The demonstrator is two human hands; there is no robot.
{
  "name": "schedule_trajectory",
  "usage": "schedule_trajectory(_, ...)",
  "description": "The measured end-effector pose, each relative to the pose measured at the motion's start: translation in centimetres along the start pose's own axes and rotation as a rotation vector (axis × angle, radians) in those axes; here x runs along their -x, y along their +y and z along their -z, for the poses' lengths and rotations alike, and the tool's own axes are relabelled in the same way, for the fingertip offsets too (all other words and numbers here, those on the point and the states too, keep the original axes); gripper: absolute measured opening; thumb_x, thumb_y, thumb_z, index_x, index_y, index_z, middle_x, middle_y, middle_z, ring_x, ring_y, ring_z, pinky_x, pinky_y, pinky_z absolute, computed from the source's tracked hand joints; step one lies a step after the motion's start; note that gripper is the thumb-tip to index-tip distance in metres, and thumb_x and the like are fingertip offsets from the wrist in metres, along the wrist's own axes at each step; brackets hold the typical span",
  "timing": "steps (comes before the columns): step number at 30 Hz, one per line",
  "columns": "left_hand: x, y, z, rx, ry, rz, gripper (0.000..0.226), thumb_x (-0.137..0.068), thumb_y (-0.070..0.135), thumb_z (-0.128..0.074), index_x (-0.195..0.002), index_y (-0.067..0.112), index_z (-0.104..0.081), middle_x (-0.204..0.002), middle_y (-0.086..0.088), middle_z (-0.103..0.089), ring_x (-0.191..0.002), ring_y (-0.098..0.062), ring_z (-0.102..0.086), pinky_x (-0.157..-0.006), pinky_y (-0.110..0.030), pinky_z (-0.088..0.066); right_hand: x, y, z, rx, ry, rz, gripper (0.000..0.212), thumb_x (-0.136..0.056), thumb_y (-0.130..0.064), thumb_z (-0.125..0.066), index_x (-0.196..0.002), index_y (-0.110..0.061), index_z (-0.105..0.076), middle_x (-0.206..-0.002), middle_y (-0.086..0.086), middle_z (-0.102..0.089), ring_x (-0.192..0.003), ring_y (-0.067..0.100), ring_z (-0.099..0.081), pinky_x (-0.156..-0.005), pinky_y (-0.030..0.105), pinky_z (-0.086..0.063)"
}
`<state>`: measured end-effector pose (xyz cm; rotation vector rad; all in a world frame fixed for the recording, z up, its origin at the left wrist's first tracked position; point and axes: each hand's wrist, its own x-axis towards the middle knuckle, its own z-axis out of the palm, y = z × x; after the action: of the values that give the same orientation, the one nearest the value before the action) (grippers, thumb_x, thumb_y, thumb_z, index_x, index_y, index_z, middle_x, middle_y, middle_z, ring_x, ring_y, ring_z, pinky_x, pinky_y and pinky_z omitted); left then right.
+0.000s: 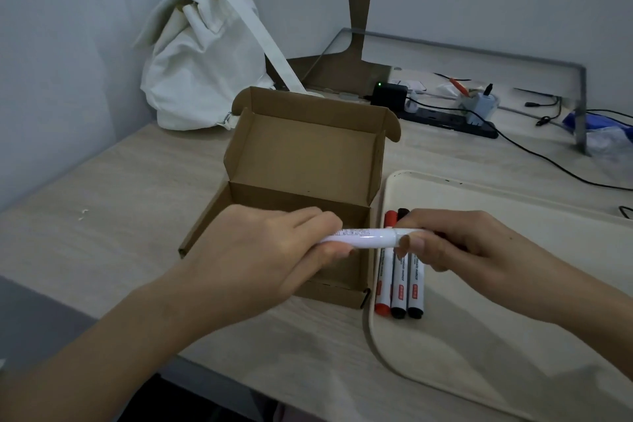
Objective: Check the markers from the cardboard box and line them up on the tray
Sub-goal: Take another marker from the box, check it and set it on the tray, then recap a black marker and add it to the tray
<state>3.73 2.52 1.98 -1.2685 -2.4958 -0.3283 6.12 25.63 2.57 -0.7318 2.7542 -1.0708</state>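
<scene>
A white-barrelled marker (pixel 366 237) lies level between both hands, above the right edge of the open cardboard box (pixel 298 161). My left hand (pixel 274 250) grips its barrel. My right hand (pixel 455 243) pinches its cap end, and the cap is mostly hidden by the fingers. Three markers lie side by side at the left edge of the cream tray (pixel 513 202): a red one (pixel 383 288), a black one (pixel 399 291) and another black one (pixel 416 291). Their upper ends are partly covered by my right hand. The box's inside is hidden behind my left hand.
A white cloth backpack (pixel 205 55) leans on the wall at the back left. A black power strip (pixel 445 116) with plugs and cables runs along the back right, under a grey metal shelf frame (pixel 579 103). The desk's front edge is near my forearms.
</scene>
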Motion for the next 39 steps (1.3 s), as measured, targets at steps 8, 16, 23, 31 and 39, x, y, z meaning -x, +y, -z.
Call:
schedule_trajectory(8,-0.5,-0.2,-1.8,0.266,-0.02,0.142,0.039,-0.086,0.058,-0.026,-0.091,0.035,-0.057,-0.058,0.014,-0.056,-0.051,-0.005,-0.05,-0.066,-0.006,-0.04,0.4,0.2,0.6,-0.12,-0.03,-0.059,0.034,-0.085,-0.051,-0.04,-0.096,-0.032,-0.066,-0.066,-0.006,-0.053,-0.056,0.007,-0.045,-0.051,0.018,-0.04)
schedule_trajectory(16,-3.0,1.6,-2.8,0.521,-0.088,0.245,0.033,-0.079,0.061,-0.022,-0.1,0.049,-0.044,-0.079,0.021,-0.056,-0.081,0.005,-0.052,-0.059,-0.013,-0.045,1.2,1.9,4.7,-0.571,0.374,-0.355,0.034,-0.083,-0.038,-0.049,-0.079,-0.011,-0.067,-0.048,-0.002,-0.041,-0.043,0.008,-0.035,-0.044,0.016,-0.038)
schedule_trajectory(23,-1.7,-2.3,-3.4,0.327,-0.087,0.406,0.016,-0.088,0.038,-0.045,-0.102,0.041,-0.052,-0.095,0.019,-0.058,-0.083,0.002,-0.053,-0.067,-0.021,-0.046,1.3,7.4,4.6,-0.334,0.193,-0.767,0.041,-0.09,-0.044,-0.048,-0.069,-0.01,-0.059,-0.04,-0.005,-0.037,-0.036,0.011,-0.027,-0.035,0.016,-0.027)
schedule_trajectory(31,-0.1,-5.3,-3.2,0.223,-0.224,0.509,0.016,-0.087,0.035,-0.051,-0.103,0.036,-0.052,-0.097,0.02,-0.048,-0.094,-0.001,-0.052,-0.078,-0.025,-0.046,-1.7,9.3,1.5,-0.148,0.11,-0.887,0.043,-0.092,-0.031,-0.05,-0.057,-0.006,-0.047,-0.038,0.001,-0.045,-0.024,0.01,-0.031,-0.034,0.014,-0.029)
schedule_trajectory(39,0.7,-6.3,-3.3,0.222,-0.267,0.574,0.02,-0.086,0.035,-0.055,-0.105,0.032,-0.055,-0.094,0.02,-0.048,-0.094,-0.003,-0.052,-0.081,-0.027,-0.046,-2.2,7.8,1.0,-0.113,0.204,-0.8,0.02,-0.094,-0.029,-0.047,-0.084,-0.012,-0.053,-0.059,0.006,-0.06,-0.046,0.016,-0.044,-0.044,0.022,-0.032)
